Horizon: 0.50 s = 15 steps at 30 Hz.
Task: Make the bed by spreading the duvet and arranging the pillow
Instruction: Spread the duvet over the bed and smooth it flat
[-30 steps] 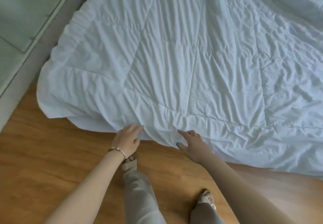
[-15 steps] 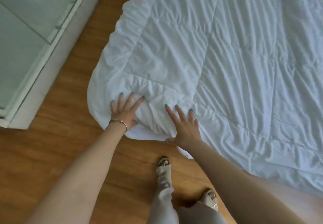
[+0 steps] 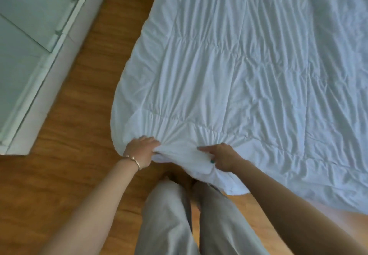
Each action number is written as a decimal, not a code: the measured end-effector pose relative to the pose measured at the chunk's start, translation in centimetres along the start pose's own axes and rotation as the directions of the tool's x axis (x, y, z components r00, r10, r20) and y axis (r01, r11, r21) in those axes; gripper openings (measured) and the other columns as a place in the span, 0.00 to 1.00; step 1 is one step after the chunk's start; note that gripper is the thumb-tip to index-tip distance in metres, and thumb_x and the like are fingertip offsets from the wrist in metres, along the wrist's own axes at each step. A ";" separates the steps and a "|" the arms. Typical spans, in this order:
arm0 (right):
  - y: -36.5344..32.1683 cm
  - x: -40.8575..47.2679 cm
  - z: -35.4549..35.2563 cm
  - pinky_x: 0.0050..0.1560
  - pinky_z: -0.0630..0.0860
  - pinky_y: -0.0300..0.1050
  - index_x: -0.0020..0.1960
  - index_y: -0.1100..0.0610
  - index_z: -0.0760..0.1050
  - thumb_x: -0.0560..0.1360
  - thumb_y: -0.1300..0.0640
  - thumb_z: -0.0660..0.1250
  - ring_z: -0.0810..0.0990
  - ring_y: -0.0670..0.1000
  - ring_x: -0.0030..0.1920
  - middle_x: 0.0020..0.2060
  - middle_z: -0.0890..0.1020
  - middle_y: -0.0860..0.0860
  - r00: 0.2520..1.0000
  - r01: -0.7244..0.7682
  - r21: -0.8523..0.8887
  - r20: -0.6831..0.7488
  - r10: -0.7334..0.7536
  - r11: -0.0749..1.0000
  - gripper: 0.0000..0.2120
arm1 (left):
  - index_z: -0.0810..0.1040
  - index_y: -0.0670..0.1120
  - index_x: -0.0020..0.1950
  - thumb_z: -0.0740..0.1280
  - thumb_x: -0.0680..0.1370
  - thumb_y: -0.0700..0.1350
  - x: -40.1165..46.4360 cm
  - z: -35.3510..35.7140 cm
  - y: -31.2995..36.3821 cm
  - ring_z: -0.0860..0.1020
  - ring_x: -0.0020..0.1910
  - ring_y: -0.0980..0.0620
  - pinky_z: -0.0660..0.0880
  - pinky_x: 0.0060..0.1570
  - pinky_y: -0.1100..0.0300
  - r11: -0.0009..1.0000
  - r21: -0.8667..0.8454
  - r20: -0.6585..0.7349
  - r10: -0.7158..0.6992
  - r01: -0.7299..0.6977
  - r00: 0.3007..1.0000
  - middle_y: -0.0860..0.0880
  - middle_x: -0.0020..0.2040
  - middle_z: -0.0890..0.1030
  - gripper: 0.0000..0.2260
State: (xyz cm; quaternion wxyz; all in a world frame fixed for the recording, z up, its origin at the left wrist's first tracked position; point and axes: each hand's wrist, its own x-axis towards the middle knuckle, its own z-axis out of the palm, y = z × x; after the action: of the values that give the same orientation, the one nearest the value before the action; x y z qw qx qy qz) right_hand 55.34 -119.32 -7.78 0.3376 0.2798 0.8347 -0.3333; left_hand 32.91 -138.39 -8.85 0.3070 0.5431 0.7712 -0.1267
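A white quilted duvet (image 3: 249, 71) covers the bed and fills the upper right of the head view, wrinkled, with its near corner hanging over the floor. My left hand (image 3: 142, 151), with a bracelet on its wrist, is shut on the duvet's near edge at the corner. My right hand (image 3: 223, 158) pinches the same edge a little to the right, and the cloth bunches up between the two hands. No pillow is in view.
Wooden floor (image 3: 65, 175) lies under me and along the bed's left side. A pale green cabinet or door with a white base (image 3: 33, 59) stands at the left. My legs in grey trousers (image 3: 189, 219) are directly below the duvet edge.
Half a second ago both hands lay flat with fingers spread on the duvet corner. Now they have closed on its near edge and gathered the cloth toward me.
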 end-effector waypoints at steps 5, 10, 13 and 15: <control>-4.1 0.6 0.7 0.63 0.68 0.45 0.75 0.40 0.60 0.77 0.48 0.64 0.69 0.51 0.69 0.69 0.70 0.47 0.984 -0.174 -0.058 0.027 0.176 0.983 0.28 | 0.73 0.58 0.66 0.55 0.80 0.57 0.2 -0.7 -3.1 0.73 0.63 0.51 0.72 0.60 0.54 1.000 -0.024 0.398 0.024 -0.016 0.917 0.54 0.67 0.73 0.16; -10.9 5.5 -1.2 0.64 0.69 0.54 0.76 0.41 0.58 0.76 0.42 0.65 0.60 0.54 0.73 0.73 0.64 0.48 0.871 -0.164 0.102 -0.452 0.192 0.981 0.32 | 0.60 0.59 0.75 0.61 0.77 0.63 4.4 -3.9 -10.0 0.59 0.71 0.48 0.60 0.68 0.49 0.991 -0.127 -0.172 0.012 -0.034 0.985 0.52 0.73 0.63 0.28; -14.5 9.7 -0.1 0.71 0.57 0.64 0.77 0.37 0.45 0.74 0.38 0.65 0.44 0.59 0.77 0.78 0.45 0.46 0.882 -0.218 0.088 -0.409 0.235 0.972 0.40 | 0.36 0.70 0.72 0.65 0.69 0.70 6.9 -3.6 -11.2 0.31 0.74 0.42 0.47 0.68 0.31 0.996 -0.044 -0.003 0.078 -0.078 0.997 0.55 0.75 0.30 0.44; -15.4 10.7 2.8 0.72 0.49 0.67 0.76 0.36 0.36 0.75 0.37 0.63 0.35 0.59 0.77 0.76 0.32 0.45 0.909 -0.264 -0.063 -0.350 0.226 0.963 0.42 | 0.29 0.71 0.69 0.67 0.66 0.71 7.4 -1.4 -12.1 0.25 0.71 0.42 0.55 0.63 0.27 0.999 -0.032 0.041 0.045 -0.044 0.998 0.57 0.71 0.22 0.50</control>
State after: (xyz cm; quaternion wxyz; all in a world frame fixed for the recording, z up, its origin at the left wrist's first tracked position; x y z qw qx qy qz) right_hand 39.20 -128.36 -11.71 0.2426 0.4168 0.8554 -0.1891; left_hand 19.74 -136.61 -13.89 0.3344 0.5525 0.7542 -0.1192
